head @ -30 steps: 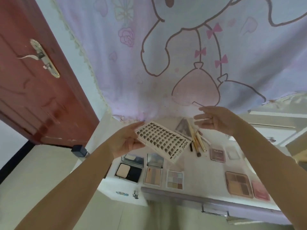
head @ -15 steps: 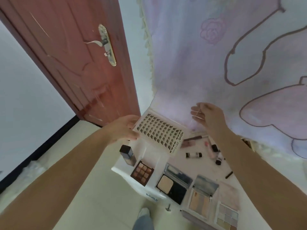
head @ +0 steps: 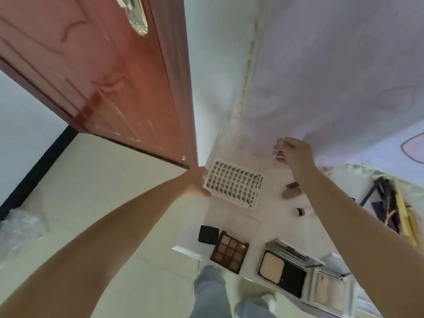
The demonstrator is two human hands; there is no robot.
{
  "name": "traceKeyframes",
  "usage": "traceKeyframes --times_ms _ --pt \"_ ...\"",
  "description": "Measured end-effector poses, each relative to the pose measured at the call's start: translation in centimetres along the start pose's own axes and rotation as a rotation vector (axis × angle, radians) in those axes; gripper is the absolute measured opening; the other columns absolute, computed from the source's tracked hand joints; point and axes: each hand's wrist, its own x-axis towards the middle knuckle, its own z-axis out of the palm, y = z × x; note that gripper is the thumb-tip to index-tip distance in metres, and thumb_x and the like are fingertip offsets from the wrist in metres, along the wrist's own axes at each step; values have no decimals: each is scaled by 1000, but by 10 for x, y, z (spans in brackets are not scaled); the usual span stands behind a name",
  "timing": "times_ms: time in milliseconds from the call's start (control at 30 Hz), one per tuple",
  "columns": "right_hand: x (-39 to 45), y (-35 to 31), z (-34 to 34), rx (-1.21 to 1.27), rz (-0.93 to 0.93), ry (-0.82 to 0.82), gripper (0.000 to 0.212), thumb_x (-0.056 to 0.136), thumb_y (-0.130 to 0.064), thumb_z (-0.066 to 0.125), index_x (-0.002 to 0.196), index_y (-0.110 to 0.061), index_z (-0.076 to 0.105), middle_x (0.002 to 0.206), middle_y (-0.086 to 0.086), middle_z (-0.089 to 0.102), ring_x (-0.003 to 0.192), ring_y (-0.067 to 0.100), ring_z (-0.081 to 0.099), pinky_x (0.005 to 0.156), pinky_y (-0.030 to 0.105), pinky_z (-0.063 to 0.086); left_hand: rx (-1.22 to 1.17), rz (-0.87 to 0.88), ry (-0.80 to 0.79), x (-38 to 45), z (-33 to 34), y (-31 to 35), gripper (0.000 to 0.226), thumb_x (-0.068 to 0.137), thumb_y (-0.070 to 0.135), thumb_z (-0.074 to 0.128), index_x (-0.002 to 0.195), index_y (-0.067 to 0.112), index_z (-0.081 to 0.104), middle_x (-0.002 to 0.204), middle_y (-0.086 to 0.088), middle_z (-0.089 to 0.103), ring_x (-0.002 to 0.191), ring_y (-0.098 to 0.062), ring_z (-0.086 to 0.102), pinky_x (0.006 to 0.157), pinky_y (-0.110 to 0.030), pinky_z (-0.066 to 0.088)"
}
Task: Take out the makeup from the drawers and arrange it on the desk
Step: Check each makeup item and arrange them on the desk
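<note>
While things are being laid out, largest first:
Desk (head: 231,223): carrying the makeup in loose rows, likely so each piece shows.
Lash tray (head: 234,185): hanging low over the desk's far left corner, face up.
Brown palette (head: 230,251): lying open by the near edge.
Left hand (head: 195,182): gripping the tray's left edge.
Right hand (head: 292,152): pinching something thin and clear, perhaps the lid.
</note>
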Motion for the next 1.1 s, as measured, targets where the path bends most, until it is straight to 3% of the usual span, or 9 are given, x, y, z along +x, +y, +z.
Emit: traceKeyframes --times_ms 167,333,400,500,567,667,833,967,1100 --pt "16 25 6 -69 123 39 25 92 1 40 110 11 55 67 3 54 60 12 52 47 11 46 190 18 -48 18 8 -6 40 77 23 70 100 16 38 101 0 51 76 -8 50 58 -14 38" --pt "30 30 4 -314 225 20 27 91 -2 43 110 14 53 64 5 50 55 13 46 49 17 43 484 47 -52 23 8 3 61 78 35 68 120 7 33 118 -7 53 107 -25 54 72 -30 39" --pt "30 31 6 -584 249 -85 30 90 -4 44 115 9 53 74 11 54 58 16 45 54 18 39 529 58 -68 22 9 2 60 80 37 65 120 7 33 118 -7 53 106 -25 54 71 -30 39" --pt "24 31 12 -788 226 -173 32 89 -3 41 118 7 50 115 24 56 87 24 52 57 21 33 574 71 -89 18 12 -1 57 82 38 62 122 8 33 118 -7 53 105 -24 54 71 -29 39" --pt "18 29 16 -912 187 -188 31 90 -4 38 117 7 50 124 22 53 108 28 52 68 27 35 568 60 -97 14 11 -2 55 84 36 59 124 9 34 119 -7 53 105 -23 53 71 -28 40" --pt "8 28 12 -956 182 -207 34 89 -5 39 120 7 47 124 21 52 107 30 52 81 31 41 572 52 -11 7 1 1 46 89 33 52 126 10 37 121 -8 53 108 -23 52 79 -31 43" --pt "-10 20 -19 -981 -81 -144 33 92 -9 39 120 -9 57 130 8 55 119 24 49 94 27 36 767 239 333 3 -25 39 38 95 26 38 128 7 42 133 -11 45 126 -28 39 97 -36 37" --pt "-34 6 -66 -1087 -369 -37 36 92 -21 43 126 -11 50 133 8 51 122 26 44 97 35 36 926 489 430 1 -20 99 54 95 28 38 142 7 21 153 -12 14 143 -26 3 114 -37 12" --pt "-61 7 -125 -1355 -462 42 52 95 -37 32 143 -20 20 154 2 14 142 25 9 114 42 8 990 559 445 -9 26 172 65 96 32 34 145 9 -2 155 -10 -7 142 -26 -11 115 -41 0"
